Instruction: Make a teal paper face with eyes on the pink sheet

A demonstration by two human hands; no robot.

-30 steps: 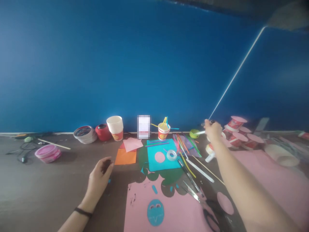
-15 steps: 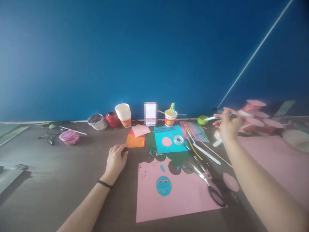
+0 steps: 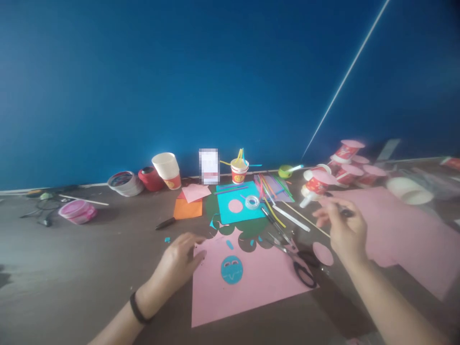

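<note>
My left hand [image 3: 179,258] has its fingers loosely apart, at the upper left corner of a pink paper sheet [image 3: 266,287]; I cannot tell if they press on it. On that sheet lies a blue paper circle [image 3: 232,270] with eyes and a drawn white line. Scissors [image 3: 300,268] with black handles rest across its right side. My right hand [image 3: 347,230] hovers right of the scissors, closed around a dark, slim pen-like thing [image 3: 347,213] that is mostly hidden. Just beyond the left hand are a black marker [image 3: 165,224] and a small blue scrap [image 3: 167,239].
A tape roll [image 3: 252,202] and a pink circle [image 3: 235,206] lie on blue paper [image 3: 223,218]. Paper cups [image 3: 167,170] stand along the wall; several pink-topped cups [image 3: 348,151] are stacked at right by a larger pink sheet [image 3: 406,230]. A pink tub [image 3: 77,212] sits left.
My right hand has come down and back, away from the stacked cups. My left hand has moved from beside the orange paper to the pink sheet's corner, uncovering the black marker. The view has shifted right.
</note>
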